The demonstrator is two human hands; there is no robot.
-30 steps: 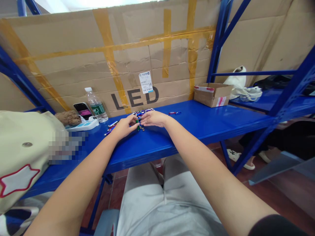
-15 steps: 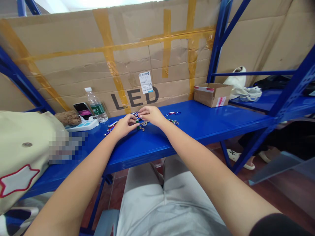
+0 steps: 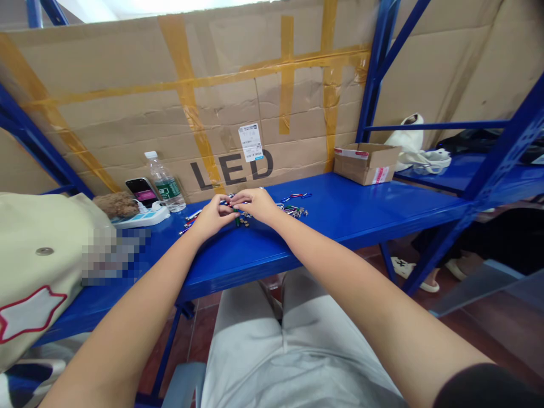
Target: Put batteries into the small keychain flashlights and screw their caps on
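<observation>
Presently, the far side is closed off by a tall cardboard sheet (image 3: 297, 107), in front of which the blue table (image 3: 348, 209) is stretched from left to right, with the handling kept near its middle. The right hand (image 3: 258, 205) has been brought down and left since half a second ago, when it was held slightly higher and farther from the other; its fingertips are now set against those of the left hand (image 3: 213, 218), so both hands seem to be applied to one small object. The left hand is kept where it was, half curled, with a green piece (image 3: 237, 221) pinched between thumb and fingers, its lower end seen below them near the table surface. The right hand is bent at the knuckles with thumb and fingers drawn in; whether anything is gripped there cannot be told. To the right of the right hand, a cluster of metal clips (image 3: 296, 211) is now more fully exposed, and a red-and-blue clip (image 3: 296, 196) is seen beyond it. Small metallic bits (image 3: 244, 222) are scattered just right of the green piece.
</observation>
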